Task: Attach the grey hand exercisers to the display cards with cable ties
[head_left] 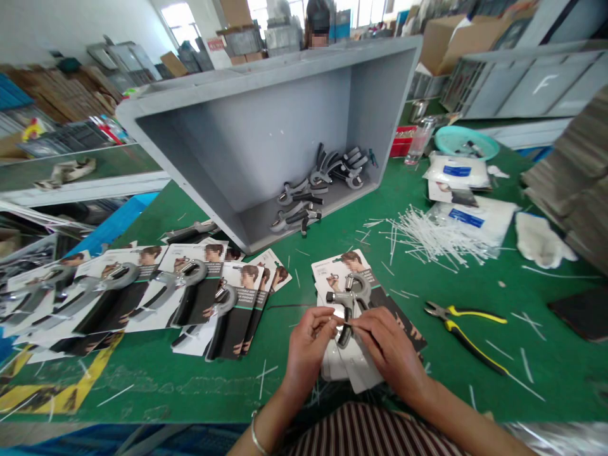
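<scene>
In front of me a hand grip strengthener, grey with black handles, lies on a printed card on top of more cards. My left hand is closed in a pinch over the card's left side. From the right, my right hand pinches close to the left fingertips, over the lower handle. Whatever thin thing is between the fingertips is too small to make out. A thin dark strip stretches left from my left hand. Diagonal cutters with yellow-black handles lie to the right.
A grey crate on its side holds several loose grip strengtheners. Carded grip strengtheners overlap at left. White cable ties are piled at right, near a white glove, a turquoise basin and a dark phone-like slab.
</scene>
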Action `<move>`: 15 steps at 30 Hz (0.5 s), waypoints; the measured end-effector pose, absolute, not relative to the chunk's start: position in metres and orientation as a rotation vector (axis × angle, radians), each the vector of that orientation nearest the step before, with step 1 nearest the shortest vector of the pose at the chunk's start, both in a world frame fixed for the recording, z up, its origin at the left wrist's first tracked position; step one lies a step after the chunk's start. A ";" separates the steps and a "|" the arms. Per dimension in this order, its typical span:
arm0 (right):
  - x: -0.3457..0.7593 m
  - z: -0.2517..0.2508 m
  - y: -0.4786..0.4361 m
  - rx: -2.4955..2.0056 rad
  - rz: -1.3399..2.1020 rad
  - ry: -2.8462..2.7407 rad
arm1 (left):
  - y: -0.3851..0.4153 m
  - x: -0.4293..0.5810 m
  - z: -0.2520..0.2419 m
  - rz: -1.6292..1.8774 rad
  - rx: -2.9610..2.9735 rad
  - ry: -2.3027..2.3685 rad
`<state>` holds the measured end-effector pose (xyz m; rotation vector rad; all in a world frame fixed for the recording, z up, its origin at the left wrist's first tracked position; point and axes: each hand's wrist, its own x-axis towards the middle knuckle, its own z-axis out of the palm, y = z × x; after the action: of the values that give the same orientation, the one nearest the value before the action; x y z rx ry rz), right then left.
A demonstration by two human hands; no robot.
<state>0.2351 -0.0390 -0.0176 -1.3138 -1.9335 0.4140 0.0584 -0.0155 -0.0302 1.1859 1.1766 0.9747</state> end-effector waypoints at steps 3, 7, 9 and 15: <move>0.239 -0.013 -0.036 -1.369 0.431 -1.903 | -0.016 0.058 -0.030 1.014 1.303 1.208; 0.244 -0.004 -0.031 -1.393 0.501 -1.914 | -0.017 0.056 -0.033 1.066 1.472 1.251; 0.245 0.001 -0.030 -1.385 0.505 -1.947 | -0.017 0.055 -0.033 1.062 1.474 1.270; 0.245 0.007 -0.033 -1.394 0.513 -2.037 | -0.013 0.058 -0.022 1.023 1.613 1.172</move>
<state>0.2451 -0.0333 0.0071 -1.3943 -2.0367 0.5127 0.0575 -0.0126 -0.0222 1.6134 1.1724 1.0234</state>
